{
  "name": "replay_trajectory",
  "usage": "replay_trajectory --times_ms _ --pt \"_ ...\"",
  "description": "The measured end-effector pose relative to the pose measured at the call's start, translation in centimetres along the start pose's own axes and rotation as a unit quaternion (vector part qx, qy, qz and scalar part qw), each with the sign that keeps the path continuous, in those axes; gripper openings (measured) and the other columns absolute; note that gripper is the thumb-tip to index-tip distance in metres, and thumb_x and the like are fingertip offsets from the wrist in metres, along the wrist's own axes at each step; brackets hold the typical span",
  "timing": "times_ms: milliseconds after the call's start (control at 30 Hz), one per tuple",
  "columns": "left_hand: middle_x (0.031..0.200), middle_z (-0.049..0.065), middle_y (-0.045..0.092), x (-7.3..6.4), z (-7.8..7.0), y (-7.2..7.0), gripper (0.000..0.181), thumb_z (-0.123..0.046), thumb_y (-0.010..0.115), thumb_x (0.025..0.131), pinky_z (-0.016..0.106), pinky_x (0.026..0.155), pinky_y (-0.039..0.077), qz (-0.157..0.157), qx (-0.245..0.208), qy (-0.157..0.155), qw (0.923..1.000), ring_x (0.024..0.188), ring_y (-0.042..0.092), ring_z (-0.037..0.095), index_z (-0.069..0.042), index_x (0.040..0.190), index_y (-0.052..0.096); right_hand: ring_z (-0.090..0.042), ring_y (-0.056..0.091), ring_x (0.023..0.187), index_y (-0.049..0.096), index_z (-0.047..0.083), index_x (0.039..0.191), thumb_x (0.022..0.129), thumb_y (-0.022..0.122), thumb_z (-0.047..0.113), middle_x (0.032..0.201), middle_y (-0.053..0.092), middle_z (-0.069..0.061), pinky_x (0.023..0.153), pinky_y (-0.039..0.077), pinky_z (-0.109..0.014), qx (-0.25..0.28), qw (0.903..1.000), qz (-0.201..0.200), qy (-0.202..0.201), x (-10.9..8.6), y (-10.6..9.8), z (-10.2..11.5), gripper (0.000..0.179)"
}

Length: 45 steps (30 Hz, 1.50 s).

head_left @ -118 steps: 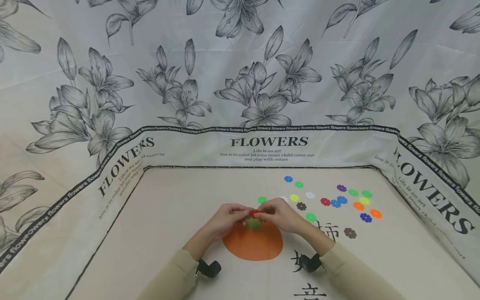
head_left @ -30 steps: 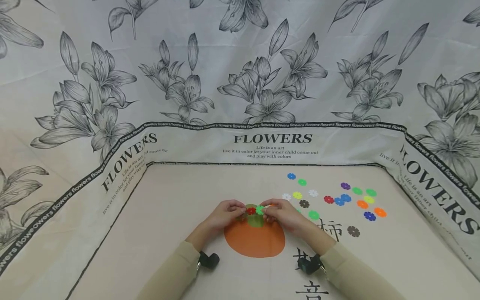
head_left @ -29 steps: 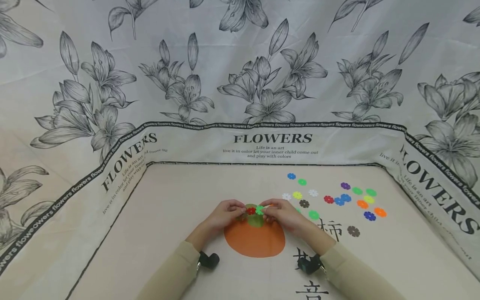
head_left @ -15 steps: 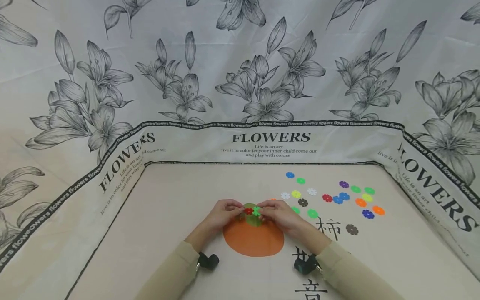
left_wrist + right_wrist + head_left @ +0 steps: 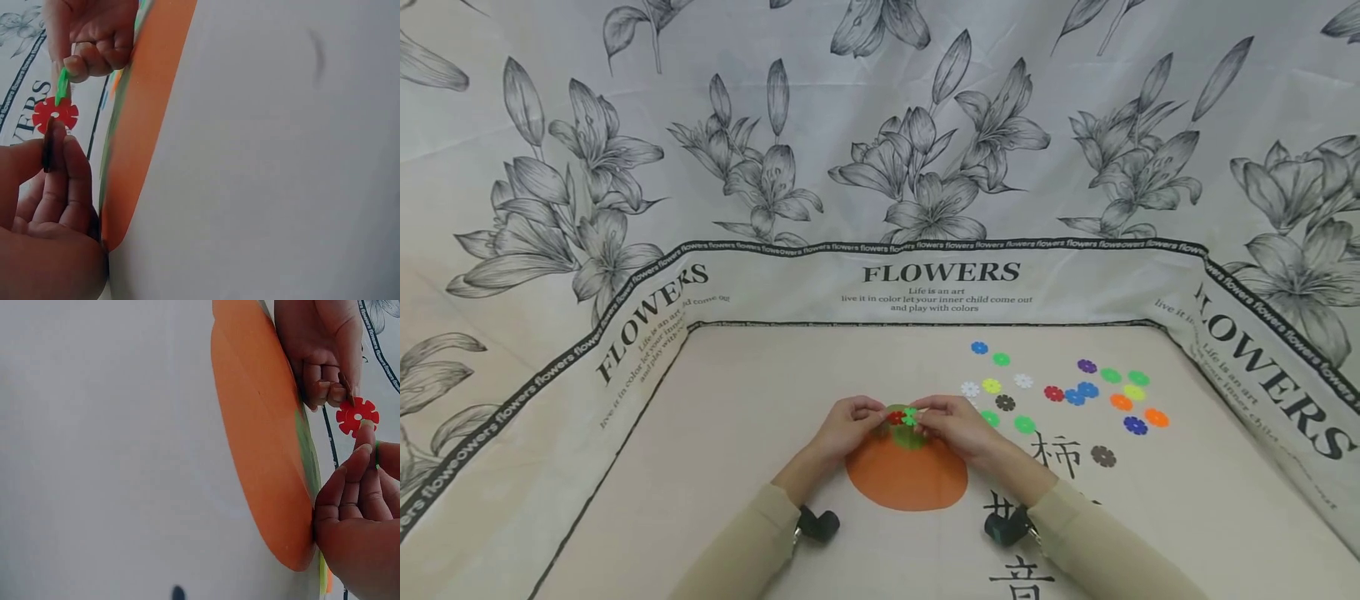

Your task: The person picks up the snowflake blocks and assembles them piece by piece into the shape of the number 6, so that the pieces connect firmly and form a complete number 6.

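My left hand pinches a thin dark snowflake disc between thumb and fingers. That disc stands edge-on against a red snowflake disc, which has notches all round and a small centre hole. My right hand pinches a bright green snowflake disc, its edge meeting the red disc's rim opposite the dark one. In the right wrist view the red disc lies between both hands' fingertips, and most of the green disc is hidden by fingers. Both hands are over the green top of a printed orange persimmon.
Several loose snowflake discs lie on the table cloth to the right, among them a blue one, a purple one and an orange one. A brown disc lies nearest. A low cloth border rises behind.
Earlier both hands were at the red disc and a green disc lay beyond them. The right hand then held a green disc against the red one; since then the hands have barely moved.
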<state>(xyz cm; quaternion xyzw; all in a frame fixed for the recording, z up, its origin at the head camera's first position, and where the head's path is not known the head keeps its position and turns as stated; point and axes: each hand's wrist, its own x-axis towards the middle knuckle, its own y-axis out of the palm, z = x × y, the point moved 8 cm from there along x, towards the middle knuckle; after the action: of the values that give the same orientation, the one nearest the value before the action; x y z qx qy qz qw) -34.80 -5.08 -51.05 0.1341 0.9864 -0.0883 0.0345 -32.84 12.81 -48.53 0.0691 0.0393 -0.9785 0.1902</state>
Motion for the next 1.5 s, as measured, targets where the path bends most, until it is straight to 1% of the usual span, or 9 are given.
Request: replay_trajectory --times_ms 167,400,633,733,800,1000,1067,1267,1500 --pt "0.104 0.012 0.077 -0.2 -0.1 0.1 0.025 -0.020 0.066 0.101 0.035 0.094 0.051 0.013 0.014 -0.001 0.9998 0.099 0.068 0.018 0.002 0.114 0.068 -0.020 0.063 0.084 0.059 -0.007 0.132 0.102 0.060 0.009 0.093 0.073 -0.016 0.077 0.053 -0.025 -0.030 0.9995 -0.010 0.008 0.0 -0.3 0.0 0.034" --pt "0.108 0.014 0.075 -0.4 -0.2 0.2 0.026 -0.017 0.064 0.102 0.033 0.096 0.049 0.060 -0.007 0.004 0.9982 0.100 0.067 0.017 0.003 0.118 0.067 -0.019 0.061 0.079 0.058 -0.006 0.132 0.102 0.064 0.016 0.096 0.074 -0.020 0.072 0.052 -0.026 -0.061 0.9980 -0.017 0.004 0.0 -0.6 0.1 0.037" --pt "0.106 0.013 0.076 -0.3 -0.1 0.3 0.024 -0.014 0.065 0.102 0.027 0.088 0.051 0.068 -0.017 0.008 0.9975 0.096 0.067 0.015 0.003 0.118 0.067 -0.024 0.063 0.081 0.057 -0.007 0.132 0.103 0.060 0.017 0.099 0.074 -0.021 0.074 0.055 -0.032 -0.122 0.9921 -0.024 -0.017 -0.6 -1.8 0.8 0.037" --pt "0.104 0.012 0.076 -0.3 0.0 0.3 0.023 -0.013 0.065 0.101 0.026 0.087 0.051 0.071 -0.021 0.009 0.9972 0.095 0.067 0.015 0.003 0.118 0.067 -0.027 0.065 0.083 0.060 -0.005 0.131 0.103 0.061 0.016 0.098 0.074 -0.017 0.075 0.054 -0.034 -0.173 0.9837 -0.044 -0.025 -0.9 -2.9 1.3 0.035" --pt "0.104 0.011 0.076 -0.3 0.0 0.3 0.022 -0.013 0.065 0.101 0.027 0.088 0.051 0.072 -0.023 0.008 0.9971 0.095 0.067 0.015 0.002 0.118 0.067 -0.027 0.065 0.084 0.061 -0.004 0.128 0.101 0.062 0.014 0.097 0.073 -0.015 0.074 0.053 -0.034 -0.217 0.9739 -0.056 -0.037 -1.1 -3.6 1.8 0.033" --pt "0.104 0.011 0.076 -0.4 0.0 0.2 0.023 -0.014 0.065 0.101 0.028 0.090 0.051 0.067 -0.020 0.011 0.9975 0.096 0.067 0.015 0.002 0.118 0.067 -0.019 0.058 0.077 0.067 -0.002 0.117 0.094 0.069 0.009 0.085 0.065 -0.005 0.069 0.048 -0.031 -0.373 0.9210 -0.096 -0.062 -1.1 -5.3 2.5 0.025" --pt "0.105 0.011 0.076 -0.4 0.1 0.2 0.023 -0.014 0.065 0.101 0.028 0.090 0.051 0.067 -0.021 0.011 0.9975 0.096 0.067 0.015 0.002 0.118 0.067 -0.018 0.053 0.074 0.068 -0.001 0.113 0.092 0.072 0.010 0.082 0.060 -0.003 0.066 0.045 -0.030 -0.397 0.9111 -0.096 -0.054 -1.1 -5.6 2.2 0.024" --pt "0.106 0.012 0.075 -0.3 0.2 0.3 0.024 -0.013 0.065 0.101 0.028 0.090 0.051 0.069 -0.033 0.009 0.9970 0.095 0.067 0.015 0.003 0.119 0.065 -0.018 0.049 0.071 0.069 0.000 0.107 0.088 0.076 0.011 0.078 0.055 -0.003 0.062 0.041 -0.030 -0.420 0.9032 -0.082 -0.031 -1.0 -5.9 1.2 0.024" --pt "0.105 0.010 0.075 -0.5 0.0 0.2 0.023 -0.013 0.065 0.101 0.029 0.092 0.051 0.069 -0.036 0.005 0.9970 0.097 0.067 0.016 0.001 0.119 0.065 -0.019 0.055 0.078 0.069 -0.001 0.105 0.088 0.077 0.011 0.085 0.062 -0.004 0.069 0.049 -0.031 -0.409 0.9089 -0.078 -0.024 -0.6 -5.8 0.8 0.022"
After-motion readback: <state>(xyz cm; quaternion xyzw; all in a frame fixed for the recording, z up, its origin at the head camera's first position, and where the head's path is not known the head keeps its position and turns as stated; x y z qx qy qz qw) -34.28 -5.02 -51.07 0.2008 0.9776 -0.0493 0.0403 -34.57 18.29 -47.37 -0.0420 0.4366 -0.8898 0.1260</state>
